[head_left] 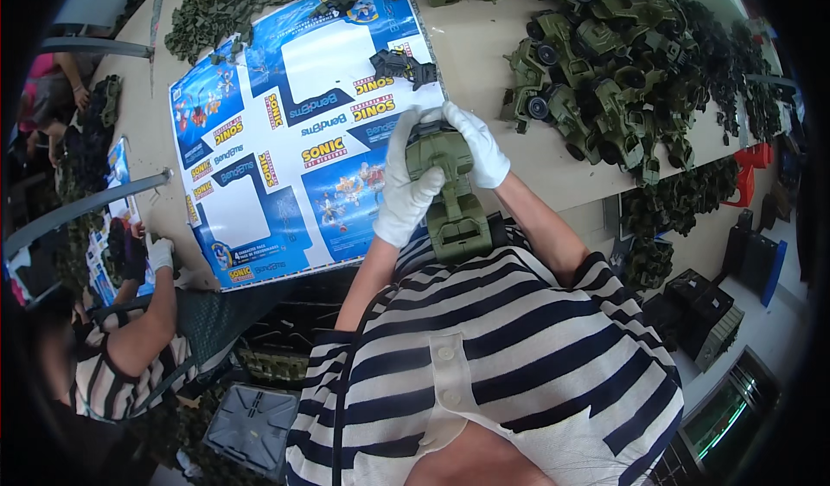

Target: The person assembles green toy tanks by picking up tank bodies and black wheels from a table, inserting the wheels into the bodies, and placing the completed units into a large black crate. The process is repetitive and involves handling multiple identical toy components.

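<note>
An olive-green toy military vehicle is held close to my chest, over the table's near edge. White-gloved, my left hand wraps its left side, with the thumb lying across the green body. My right hand, also in a white glove, grips the far right end, fingers curled over it. Both sets of fingertips meet at the toy's far end, where a dark part partly shows. Just beyond the hands, small dark toy parts lie on a blue-and-white printed sheet.
A large heap of green toy vehicles covers the table's right side. Small green pieces are piled at the far left. A co-worker in a striped top and gloves works at the left. A grey plastic crate stands below, and red bins sit right.
</note>
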Tool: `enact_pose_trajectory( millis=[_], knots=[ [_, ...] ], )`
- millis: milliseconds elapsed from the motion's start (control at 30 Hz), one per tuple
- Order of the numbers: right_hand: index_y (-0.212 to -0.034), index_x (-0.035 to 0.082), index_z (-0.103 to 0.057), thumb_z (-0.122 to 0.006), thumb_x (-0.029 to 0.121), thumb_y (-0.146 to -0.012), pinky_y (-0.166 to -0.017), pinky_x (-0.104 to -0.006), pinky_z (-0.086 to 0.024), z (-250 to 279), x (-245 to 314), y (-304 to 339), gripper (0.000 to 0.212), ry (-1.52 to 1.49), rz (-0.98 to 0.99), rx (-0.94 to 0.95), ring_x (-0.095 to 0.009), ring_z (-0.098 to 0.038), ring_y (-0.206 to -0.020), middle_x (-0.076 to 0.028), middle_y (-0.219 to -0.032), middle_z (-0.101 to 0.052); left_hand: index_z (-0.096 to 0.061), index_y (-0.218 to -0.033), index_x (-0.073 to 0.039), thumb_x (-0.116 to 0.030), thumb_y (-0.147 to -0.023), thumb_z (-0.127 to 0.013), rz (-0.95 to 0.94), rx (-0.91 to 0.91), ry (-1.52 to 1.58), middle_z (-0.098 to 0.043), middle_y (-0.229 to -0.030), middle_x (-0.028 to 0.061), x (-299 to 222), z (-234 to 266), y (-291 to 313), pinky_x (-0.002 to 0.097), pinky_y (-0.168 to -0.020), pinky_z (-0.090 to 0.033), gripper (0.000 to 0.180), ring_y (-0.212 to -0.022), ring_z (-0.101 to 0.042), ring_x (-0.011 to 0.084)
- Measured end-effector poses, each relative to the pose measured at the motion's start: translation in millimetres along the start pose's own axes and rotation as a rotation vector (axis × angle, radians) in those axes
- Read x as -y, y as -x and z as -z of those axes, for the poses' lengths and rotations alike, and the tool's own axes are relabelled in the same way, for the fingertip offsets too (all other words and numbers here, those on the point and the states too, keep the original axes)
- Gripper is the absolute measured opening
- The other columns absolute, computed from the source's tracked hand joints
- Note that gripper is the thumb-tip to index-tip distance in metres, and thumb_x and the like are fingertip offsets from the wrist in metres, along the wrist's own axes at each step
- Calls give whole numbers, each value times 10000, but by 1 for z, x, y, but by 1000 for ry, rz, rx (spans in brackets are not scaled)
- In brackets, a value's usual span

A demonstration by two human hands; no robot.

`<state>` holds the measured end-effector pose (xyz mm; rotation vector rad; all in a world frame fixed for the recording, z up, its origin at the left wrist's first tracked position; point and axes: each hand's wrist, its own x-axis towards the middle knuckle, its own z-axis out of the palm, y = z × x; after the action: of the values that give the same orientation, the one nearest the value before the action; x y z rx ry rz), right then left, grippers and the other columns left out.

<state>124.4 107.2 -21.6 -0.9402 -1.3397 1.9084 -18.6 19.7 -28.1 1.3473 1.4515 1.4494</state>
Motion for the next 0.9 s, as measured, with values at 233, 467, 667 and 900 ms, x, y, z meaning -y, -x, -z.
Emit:
enact_pose_trajectory(
  millis=[233,467,667,900],
  knots=[
    [-1172,21,-612,-649,245,-892,-963,-406,-480,-10,5,20,361,556,441,-85,-375,-606,-1108,-198,-1170,-628,-515,-1317,45,-556,-969,-524,100,-65,181,-602,-1241,152,-4,-10,-1,358,-1007,-431,694,-1146,-571,231],
    [-1058,23,-640,-593,105,-882,-836,-407,-508,-13,-12,26,200,540,443,-269,-352,-647,-907,-171,-971,-669,-599,-1118,14,-249,-1013,-479,78,-114,9,-638,-1035,167,4,-17,2,371,-860,-477,307,-934,-616,279],
    [-1075,-14,-669,-598,222,-975,-853,-362,-510,64,-11,-6,267,432,201,-695,-253,-673,-935,-172,-1005,-704,-357,-1456,34,-286,-1034,-529,417,-39,143,-450,-1437,166,41,-24,4,339,-1096,-370,557,-1300,-463,244],
    [-1525,-9,-264,-560,713,-858,-1023,-430,-448,311,262,-14,1027,373,187,-1338,-348,-485,-1306,-212,-1494,-420,-574,-1274,-37,-318,-1006,-593,717,-33,184,-595,-946,-21,55,7,3,223,-648,-502,389,-779,-571,63]
  ],
)
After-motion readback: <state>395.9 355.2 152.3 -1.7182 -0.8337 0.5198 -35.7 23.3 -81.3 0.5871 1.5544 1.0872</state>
